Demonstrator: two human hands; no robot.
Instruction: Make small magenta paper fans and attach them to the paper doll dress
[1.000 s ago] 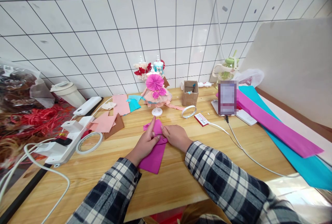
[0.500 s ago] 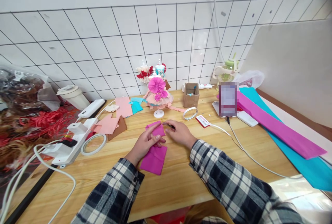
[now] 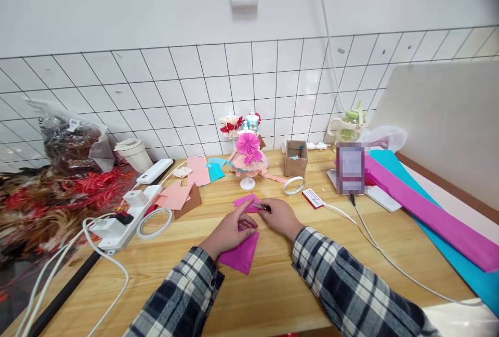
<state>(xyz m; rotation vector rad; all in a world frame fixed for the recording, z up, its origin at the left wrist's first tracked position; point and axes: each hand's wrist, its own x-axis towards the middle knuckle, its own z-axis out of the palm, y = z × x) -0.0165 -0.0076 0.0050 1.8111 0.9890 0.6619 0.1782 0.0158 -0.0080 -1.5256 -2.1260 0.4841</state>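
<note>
My left hand lies over magenta paper. Its index finger stretches out and rests on the far part of the paper, while its other fingers curl near the thumb and hold the paper down. In my right hand, closed fingers grip a slim tool with a dark handle and greyish tip. The tip meets the paper beside my left index fingertip; the tool's exact kind is hidden by the fingers. Straight ahead stands a small dress form with magenta paper fans and a peach skirt.
Tape rolls lie at left and beyond my right hand. A cardboard box stands behind. Paper scraps, a power strip and cables are left. A phone, drink bottle and long magenta sheet are right.
The view has tilted up, bringing a wall socket into sight. My right hand has come closer to my left index finger, and the tool's tip now reaches the paper. My left thumb has lowered.
</note>
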